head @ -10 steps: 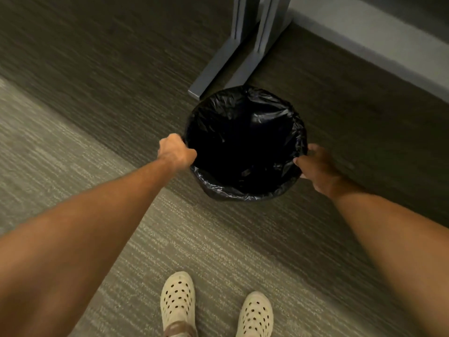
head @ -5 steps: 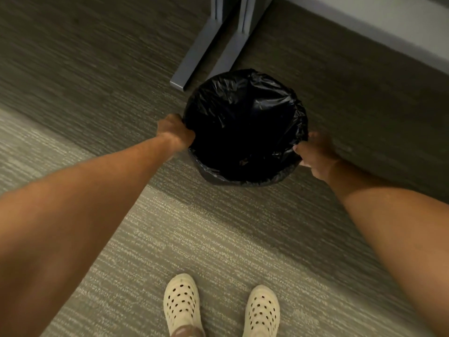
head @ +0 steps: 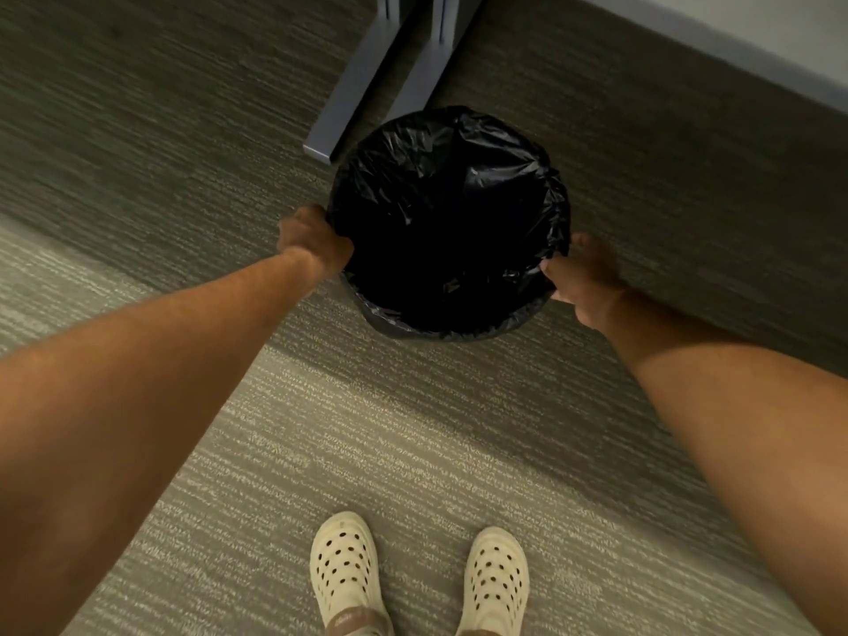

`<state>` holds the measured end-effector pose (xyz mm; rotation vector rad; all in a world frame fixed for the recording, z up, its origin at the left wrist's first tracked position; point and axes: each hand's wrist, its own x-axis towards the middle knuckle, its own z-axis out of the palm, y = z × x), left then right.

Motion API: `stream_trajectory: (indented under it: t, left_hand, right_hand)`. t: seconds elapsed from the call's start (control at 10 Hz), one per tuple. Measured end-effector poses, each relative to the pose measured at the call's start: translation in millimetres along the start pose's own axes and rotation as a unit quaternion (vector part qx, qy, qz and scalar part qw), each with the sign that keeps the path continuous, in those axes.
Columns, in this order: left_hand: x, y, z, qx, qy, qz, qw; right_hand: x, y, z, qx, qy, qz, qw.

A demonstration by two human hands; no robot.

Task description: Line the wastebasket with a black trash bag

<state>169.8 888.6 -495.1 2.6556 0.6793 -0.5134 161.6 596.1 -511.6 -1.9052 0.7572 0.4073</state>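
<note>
I've got my left hand (head: 314, 243) and right hand (head: 580, 280) clamped on the black trash bag (head: 447, 176) rim at 9 and 3 o'clock over the wastebasket (head: 390, 327) by the desk legs (head: 362, 84), so I'd tug evenly down.

Left hand (head: 312, 243), right hand (head: 580, 280): closed grip.

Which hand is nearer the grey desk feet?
Left. The left hand grips the bag rim just below the desk feet; the right hand grips the far side.
</note>
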Motion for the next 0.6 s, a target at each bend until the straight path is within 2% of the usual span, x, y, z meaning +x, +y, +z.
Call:
stream_trajectory:
  t: [0.4,0.5,0.6]
  left_hand:
    - [-1.1,2.5,-4.4,0.038,0.015,0.042,0.998]
    - [-12.8,4.5,-13.0,0.045,0.041,0.077,0.995]
    - [-29.6,11.9,-22.3,0.070,0.077,0.182,0.978]
  right_hand:
    - [-3.1,-6.8,0.4,-0.066,-0.021,-0.024,0.997]
    - [-15.0,-8.6,-3.3,-0.177,0.017,-0.083,0.981]
    - [-34.0,-14.9,-11.6,-0.285,0.053,-0.149,0.945]
